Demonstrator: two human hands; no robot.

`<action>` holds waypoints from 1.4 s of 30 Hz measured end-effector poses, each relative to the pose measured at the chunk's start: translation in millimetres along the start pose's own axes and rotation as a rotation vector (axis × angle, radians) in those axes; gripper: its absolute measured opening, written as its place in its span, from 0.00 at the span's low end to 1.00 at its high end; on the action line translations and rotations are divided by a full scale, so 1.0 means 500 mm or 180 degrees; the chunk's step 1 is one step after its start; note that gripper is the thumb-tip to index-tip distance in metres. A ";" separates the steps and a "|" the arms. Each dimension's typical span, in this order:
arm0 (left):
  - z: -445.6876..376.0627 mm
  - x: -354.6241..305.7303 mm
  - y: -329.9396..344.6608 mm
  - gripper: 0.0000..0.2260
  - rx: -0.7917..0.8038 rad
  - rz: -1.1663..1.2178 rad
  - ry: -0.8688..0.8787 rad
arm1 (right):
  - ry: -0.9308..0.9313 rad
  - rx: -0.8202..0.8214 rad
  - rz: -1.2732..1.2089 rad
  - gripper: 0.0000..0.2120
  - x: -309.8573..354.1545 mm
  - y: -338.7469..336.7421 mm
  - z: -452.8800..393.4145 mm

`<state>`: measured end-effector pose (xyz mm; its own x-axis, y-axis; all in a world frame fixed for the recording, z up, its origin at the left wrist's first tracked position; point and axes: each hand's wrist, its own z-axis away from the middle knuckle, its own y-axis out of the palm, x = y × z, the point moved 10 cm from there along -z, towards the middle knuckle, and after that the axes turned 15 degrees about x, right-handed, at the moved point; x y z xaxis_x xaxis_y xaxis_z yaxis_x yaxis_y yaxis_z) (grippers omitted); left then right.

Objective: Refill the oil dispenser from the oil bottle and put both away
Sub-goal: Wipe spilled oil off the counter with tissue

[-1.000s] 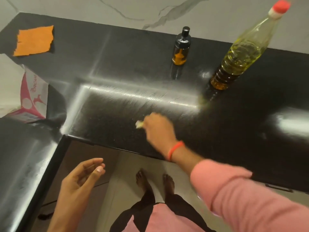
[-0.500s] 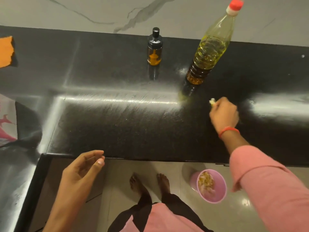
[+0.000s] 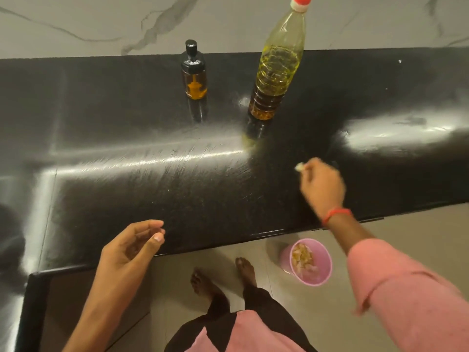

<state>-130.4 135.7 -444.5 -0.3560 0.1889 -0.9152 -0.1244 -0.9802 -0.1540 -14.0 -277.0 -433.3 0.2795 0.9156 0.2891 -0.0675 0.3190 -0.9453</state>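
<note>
Scrap (image 3: pixel 299 166), small and pale, between right hand (image 3: pixel 322 186) fingers.

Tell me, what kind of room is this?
Most likely a home kitchen: a polished black stone counter against a marble-look wall, with a tall clear plastic oil bottle and a small amber black-capped oil dispenser standing on it.

A polished black stone worktop (image 3: pixel 127 189) gleams beneath a clear plastic oil bottle (image 3: pixel 276 72), a glossy dark-capped dispenser (image 3: pixel 194 77) and a veined marble-look wall (image 3: pixel 101 21).
</note>
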 end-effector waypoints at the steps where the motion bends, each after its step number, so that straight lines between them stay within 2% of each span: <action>1: 0.002 0.006 -0.004 0.10 -0.0010 0.0006 -0.0032 | 0.0400 -0.0128 -0.0188 0.04 -0.054 -0.025 -0.022; 3: 0.000 0.017 -0.003 0.10 -0.0004 0.0030 -0.0080 | 0.0796 -0.0243 -0.0353 0.06 -0.076 -0.032 -0.050; 4: -0.002 0.017 -0.001 0.10 -0.0002 0.0046 -0.0079 | 0.0708 -0.0176 -0.0320 0.07 -0.038 -0.015 -0.054; 8: -0.026 -0.010 0.039 0.10 0.0167 0.0029 -0.0019 | -0.0355 0.0051 -0.0335 0.02 0.223 0.088 0.024; 9: -0.034 -0.018 0.052 0.10 0.0217 0.0015 -0.0006 | -0.0699 0.0072 -0.0444 0.04 0.286 0.110 0.064; 11: -0.048 -0.029 0.073 0.10 0.0293 -0.0001 0.0035 | -0.1269 0.0471 -0.0398 0.03 0.390 0.159 0.146; 14: -0.055 -0.040 0.086 0.09 0.0255 -0.0056 0.0059 | -0.2066 0.0790 -0.0170 0.04 0.451 0.170 0.206; 15: -0.051 -0.040 0.083 0.09 0.0213 -0.0024 0.0052 | -0.2196 0.0669 -0.0018 0.03 0.436 0.160 0.189; 17: -0.033 -0.036 0.070 0.09 0.0102 0.0032 0.0001 | -0.2037 0.0166 0.0277 0.06 0.362 0.107 0.117; 19: -0.011 -0.026 0.053 0.09 -0.0056 0.0051 -0.0050 | -0.1216 -0.0166 0.0360 0.02 0.226 0.048 -0.003; 21: 0.010 -0.013 0.038 0.10 -0.0213 0.0093 -0.0112 | -0.0289 -0.0066 0.0362 0.05 0.082 0.006 -0.105; 23: 0.024 -0.003 0.036 0.10 -0.0296 0.0113 -0.0175 | 0.0243 -0.0085 0.0137 0.07 0.013 -0.013 -0.138; 25: 0.024 -0.004 0.054 0.10 -0.0266 0.0142 -0.0207 | 0.0163 -0.0127 0.0115 0.07 0.062 -0.001 -0.110; 27: 0.011 -0.021 0.080 0.10 -0.0168 0.0109 -0.0164 | -0.0575 0.0052 -0.0060 0.04 0.188 0.051 -0.028; 29: -0.009 -0.049 0.104 0.10 -0.0104 0.0076 -0.0066 | -0.1429 0.0500 -0.0056 0.07 0.295 0.121 0.113; 31: -0.027 -0.076 0.115 0.09 -0.0095 0.0096 0.0050 | -0.2032 0.0632 0.0173 0.06 0.308 0.140 0.191; 32: -0.031 -0.084 0.116 0.09 -0.0108 0.0083 0.0085 | -0.2130 0.0566 0.0256 0.04 0.280 0.130 0.187; 34: -0.031 -0.089 0.117 0.09 -0.0111 0.0018 0.0091 | -0.1681 0.0097 0.0491 0.04 0.172 0.079 0.114; 37: -0.012 -0.081 0.120 0.09 -0.0134 -0.0035 0.0035 | -0.0040 -0.0344 0.0282 0.07 -0.062 -0.025 -0.033; 38: -0.007 -0.077 0.122 0.09 -0.0140 -0.0030 0.0012 | 0.0260 -0.0413 0.0094 0.07 -0.102 -0.043 -0.053; 40: -0.003 -0.072 0.132 0.09 -0.0133 -0.0001 -0.0027 | 0.0367 -0.0446 0.0076 0.07 -0.081 -0.039 -0.051; 42: -0.010 -0.079 0.151 0.09 -0.0062 0.0025 -0.0010 | -0.0181 -0.0300 0.0194 0.04 0.027 0.005 0.003</action>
<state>-121.2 54.1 -421.9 -0.3598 0.1813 -0.9152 -0.1035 -0.9826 -0.1540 -11.8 -263.6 -431.4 0.2225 0.9459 0.2362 0.0083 0.2405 -0.9706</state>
